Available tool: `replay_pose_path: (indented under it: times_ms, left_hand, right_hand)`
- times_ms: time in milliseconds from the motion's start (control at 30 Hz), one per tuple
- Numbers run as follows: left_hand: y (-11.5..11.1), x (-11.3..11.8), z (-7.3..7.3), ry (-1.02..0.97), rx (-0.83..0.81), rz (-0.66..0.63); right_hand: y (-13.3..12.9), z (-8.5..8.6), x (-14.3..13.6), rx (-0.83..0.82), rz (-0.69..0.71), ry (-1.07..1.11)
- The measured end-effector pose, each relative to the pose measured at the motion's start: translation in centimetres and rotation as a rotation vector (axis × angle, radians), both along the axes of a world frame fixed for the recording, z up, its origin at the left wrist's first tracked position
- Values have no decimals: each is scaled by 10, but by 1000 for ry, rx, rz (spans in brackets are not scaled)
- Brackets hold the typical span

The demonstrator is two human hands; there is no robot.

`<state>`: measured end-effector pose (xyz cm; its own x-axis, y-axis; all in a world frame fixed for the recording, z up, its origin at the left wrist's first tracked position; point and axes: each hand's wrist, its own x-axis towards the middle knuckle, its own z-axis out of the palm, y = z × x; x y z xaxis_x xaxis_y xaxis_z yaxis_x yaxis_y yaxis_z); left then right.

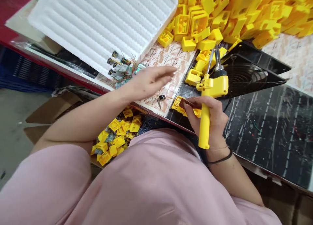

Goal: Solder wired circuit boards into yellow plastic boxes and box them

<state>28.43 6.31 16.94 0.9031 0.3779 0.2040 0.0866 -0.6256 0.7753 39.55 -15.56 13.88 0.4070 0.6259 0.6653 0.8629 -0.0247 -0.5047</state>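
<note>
My right hand is closed around a yellow soldering gun, whose metal tip points to the back of the bench. Its thumb and forefinger meet at a small flat brown piece, over a yellow plastic housing. With fingers stretched out and nothing visible in them, my left hand hovers above the patterned sheet. Beside its wrist lie several small circuit boards with wires and black round parts, partly covered by the hand. A small black part with leads lies between my hands.
A large pile of yellow housings covers the back right. A white ribbed foam tray stands back left. The black fan guard sits right of the soldering gun. Below the bench edge, a cardboard box holds more yellow housings.
</note>
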Motion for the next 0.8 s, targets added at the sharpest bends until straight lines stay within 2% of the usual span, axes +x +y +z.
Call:
replay_pose_path:
  times_ms: [67,200,333,433,567,800]
  left_hand:
    - [3,-15,-7,3,149,55]
    - [-10,-31,-27,5,372,-18]
    - [-32,-26,-33,-57,383,-14]
    - [-35,-23,-30,1,271,3]
    - [-29,-23,-25,76,108,-35]
    - [-32,-12,-26,-77,-591,-57]
  right_hand:
    - [-1,-3,0,-8,-19,44]
    - [2,-3,-4,34,-38,35]
    - [6,-3,-10,66,-14,45]
    - [5,-4,-12,71,-18,48]
    - [1,-5,-12,53,-30,71]
    - [0,-3,-11,62,-19,96]
